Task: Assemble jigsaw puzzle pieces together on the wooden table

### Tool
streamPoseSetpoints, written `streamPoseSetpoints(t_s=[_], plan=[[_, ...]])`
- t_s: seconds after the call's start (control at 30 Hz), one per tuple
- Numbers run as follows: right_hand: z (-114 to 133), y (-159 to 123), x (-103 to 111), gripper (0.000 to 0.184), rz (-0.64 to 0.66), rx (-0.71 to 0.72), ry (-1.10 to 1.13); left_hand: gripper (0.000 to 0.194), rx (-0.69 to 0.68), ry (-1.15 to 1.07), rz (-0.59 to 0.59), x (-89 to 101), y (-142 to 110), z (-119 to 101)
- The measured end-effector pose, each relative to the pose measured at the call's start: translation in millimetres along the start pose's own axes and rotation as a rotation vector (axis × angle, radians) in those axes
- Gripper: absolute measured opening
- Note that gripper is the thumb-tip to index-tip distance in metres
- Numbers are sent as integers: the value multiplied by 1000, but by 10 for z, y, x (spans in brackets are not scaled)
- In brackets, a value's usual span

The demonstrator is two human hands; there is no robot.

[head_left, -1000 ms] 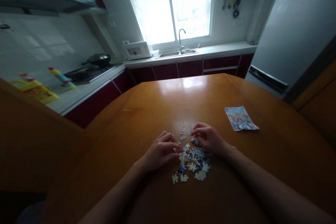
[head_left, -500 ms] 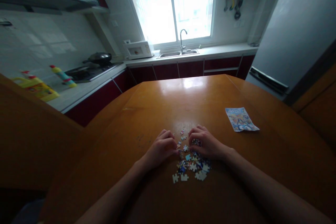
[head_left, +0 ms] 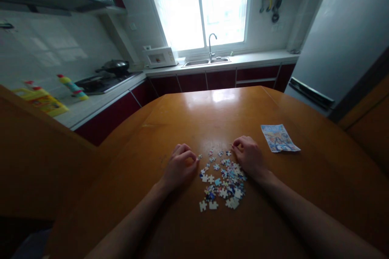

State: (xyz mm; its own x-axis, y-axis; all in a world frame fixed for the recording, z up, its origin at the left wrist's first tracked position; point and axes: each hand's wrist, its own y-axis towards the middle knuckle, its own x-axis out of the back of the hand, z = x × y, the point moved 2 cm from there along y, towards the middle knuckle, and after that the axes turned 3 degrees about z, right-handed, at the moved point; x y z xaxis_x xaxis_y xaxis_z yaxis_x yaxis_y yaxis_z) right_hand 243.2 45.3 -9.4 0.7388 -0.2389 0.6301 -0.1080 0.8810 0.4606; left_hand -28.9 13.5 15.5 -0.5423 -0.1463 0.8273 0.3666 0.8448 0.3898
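A loose heap of small jigsaw puzzle pieces (head_left: 232, 176) lies on the wooden table (head_left: 200, 117), some printed side up and some pale side up. To its left, my left hand (head_left: 180, 166) has thumb and forefinger pinched, with a pale bit of a puzzle piece at the tips. Another small piece (head_left: 199, 156) lies just beyond those fingertips. My right hand (head_left: 249, 157) is at the heap's upper right edge, its thumb and forefinger closed on a small puzzle piece (head_left: 231, 145). Several separate pieces lie between the hands, among them a light blue one (head_left: 218, 181).
A creased printed picture sheet (head_left: 279, 138) lies on the table at the right. Behind the table run a counter with a sink (head_left: 206, 62), a white microwave (head_left: 160, 57) and a stove with a black pan (head_left: 114, 66). A grey fridge (head_left: 340, 36) stands at the right.
Both hands have moved apart, off the heap, the right one up and to the right. Pieces the right hand covered now show, and several more lie spread out between the hands.
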Motion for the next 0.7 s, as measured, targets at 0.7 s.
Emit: streamPoseSetpoints(t_s=[0.7], plan=[[666,-297,-134,7,456,550,-137,16,-171,-270,279,-34,-22,-133]])
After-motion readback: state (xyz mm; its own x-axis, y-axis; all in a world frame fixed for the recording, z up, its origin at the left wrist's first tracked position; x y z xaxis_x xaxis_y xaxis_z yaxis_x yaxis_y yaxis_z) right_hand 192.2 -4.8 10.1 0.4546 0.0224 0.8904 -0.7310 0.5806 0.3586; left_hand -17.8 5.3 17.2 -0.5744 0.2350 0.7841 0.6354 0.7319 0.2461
